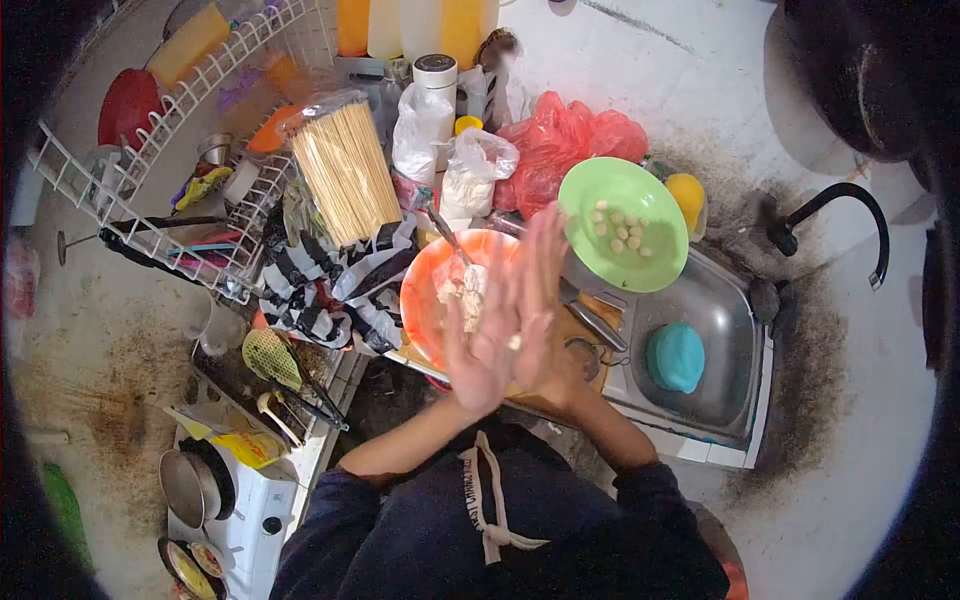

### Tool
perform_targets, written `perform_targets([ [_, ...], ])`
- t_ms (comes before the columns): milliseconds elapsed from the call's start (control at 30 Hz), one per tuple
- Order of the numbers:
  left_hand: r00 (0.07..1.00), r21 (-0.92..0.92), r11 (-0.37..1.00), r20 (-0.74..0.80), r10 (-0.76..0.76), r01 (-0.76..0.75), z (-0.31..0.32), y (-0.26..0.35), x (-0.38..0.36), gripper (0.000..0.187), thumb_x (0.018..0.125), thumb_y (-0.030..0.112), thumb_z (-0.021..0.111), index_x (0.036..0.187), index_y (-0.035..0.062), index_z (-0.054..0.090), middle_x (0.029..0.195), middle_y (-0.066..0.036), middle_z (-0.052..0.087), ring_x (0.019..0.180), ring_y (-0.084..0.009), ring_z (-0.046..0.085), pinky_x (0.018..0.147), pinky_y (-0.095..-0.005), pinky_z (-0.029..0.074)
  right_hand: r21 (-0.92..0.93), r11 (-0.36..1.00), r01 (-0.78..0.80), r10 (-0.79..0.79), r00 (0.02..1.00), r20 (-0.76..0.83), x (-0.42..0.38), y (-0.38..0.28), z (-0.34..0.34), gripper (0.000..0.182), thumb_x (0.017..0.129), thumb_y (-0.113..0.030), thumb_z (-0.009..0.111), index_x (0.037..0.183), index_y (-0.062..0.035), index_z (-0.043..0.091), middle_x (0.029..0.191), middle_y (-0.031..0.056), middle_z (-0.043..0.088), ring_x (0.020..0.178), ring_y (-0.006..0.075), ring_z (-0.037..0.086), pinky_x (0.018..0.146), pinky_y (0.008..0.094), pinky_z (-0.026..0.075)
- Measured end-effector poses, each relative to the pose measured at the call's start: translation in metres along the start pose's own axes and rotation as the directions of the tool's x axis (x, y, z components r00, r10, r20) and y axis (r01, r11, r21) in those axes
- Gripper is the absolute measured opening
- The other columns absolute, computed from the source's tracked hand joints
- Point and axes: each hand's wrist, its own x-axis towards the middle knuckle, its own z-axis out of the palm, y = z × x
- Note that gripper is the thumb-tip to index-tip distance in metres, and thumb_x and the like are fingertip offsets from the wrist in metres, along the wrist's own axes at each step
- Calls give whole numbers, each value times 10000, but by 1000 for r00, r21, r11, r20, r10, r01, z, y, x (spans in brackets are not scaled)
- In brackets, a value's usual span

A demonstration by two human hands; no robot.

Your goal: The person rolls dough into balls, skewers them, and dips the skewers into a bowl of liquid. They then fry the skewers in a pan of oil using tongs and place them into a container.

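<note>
My left hand (485, 355) and my right hand (545, 345) are raised palm to palm over the counter, fingers stretched out and blurred by motion. A small whitish dough ball (515, 342) shows between the palms, partly hidden. Just behind my left hand is an orange-red bowl (415, 300) with white, lumpy dough (463, 297) and the handle of a metal spoon (445, 232) sticking up. Beyond my right hand, a light green plate (635, 265) carries several small pale balls (620, 230) and rests at the sink's edge.
A knife (597, 322) lies on a wooden board right of the bowl. The sink (720, 370) holds a turquoise bowl (677, 357), under a black faucet (840, 210). Bamboo skewers (345, 170), plastic bags (570, 140) and a dish rack (190, 110) crowd the back; a stove (255, 510) stands left.
</note>
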Motion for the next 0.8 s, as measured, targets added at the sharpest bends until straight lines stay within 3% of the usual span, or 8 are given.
perform_targets([
  [67,962,335,903,-144,-232,268,-16,-18,-17,615,910,488,168,1405,143,54,1458,-93,74,1337,-238,108,1083,-384,60,36,996,-79,78,997,22,3,-17,-2,770,836,-471,382,1383,-13,91,1417,261,33,1325,383,41,1062,481,25],
  [133,985,313,935,-30,-167,168,-35,-26,1,595,923,451,147,1402,121,23,1459,-100,61,1339,-241,93,1083,-375,55,-226,839,-495,486,869,-96,-21,-31,32,775,829,-438,424,1379,-2,94,1417,261,46,1323,388,52,1061,485,36],
  [267,1000,188,982,-14,12,-10,-4,-6,12,553,942,398,153,1400,110,44,1454,-98,70,1342,-223,61,1083,-360,59,85,973,216,-230,950,210,-32,2,3,801,825,-480,432,1372,14,120,1416,254,85,1324,381,60,1066,456,49],
  [467,974,541,815,-193,-121,209,-23,-10,-4,569,951,355,178,1382,11,40,1444,-105,107,1332,-216,85,1083,-300,68,28,997,-75,72,991,112,-8,-29,-5,694,873,-394,330,1350,71,136,1415,262,71,1310,426,45,1057,481,36],
  [533,925,115,991,379,15,-64,-48,7,17,580,942,362,192,1389,36,17,1446,-116,94,1334,-224,96,1084,-308,50,380,924,32,-148,949,279,-35,-19,-1,706,877,-435,268,1353,67,127,1420,259,43,1307,434,40,1055,488,38],
  [567,984,249,956,-48,169,-152,-1,2,23,608,928,391,199,1393,57,-4,1452,-124,57,1337,-231,94,1083,-319,51,326,931,166,-238,951,196,-30,-12,0,723,869,-419,318,1357,66,97,1423,255,22,1315,413,27,1054,490,50],
  [667,999,316,949,-51,15,1,0,-7,7,629,919,428,195,1395,76,-16,1455,-124,28,1341,-229,83,1082,-327,55,20,999,-43,39,988,150,-4,6,-5,741,863,-425,320,1362,61,65,1425,251,1,1325,385,6,1056,482,29],
  [800,972,610,757,-124,-200,234,-75,-51,-22,592,931,431,112,1394,103,-57,1460,-99,-10,1345,-215,26,1080,-339,16,216,975,-51,34,996,80,0,-25,-11,654,906,-390,254,1372,31,71,1442,201,24,1339,321,-10,1068,416,19],
])
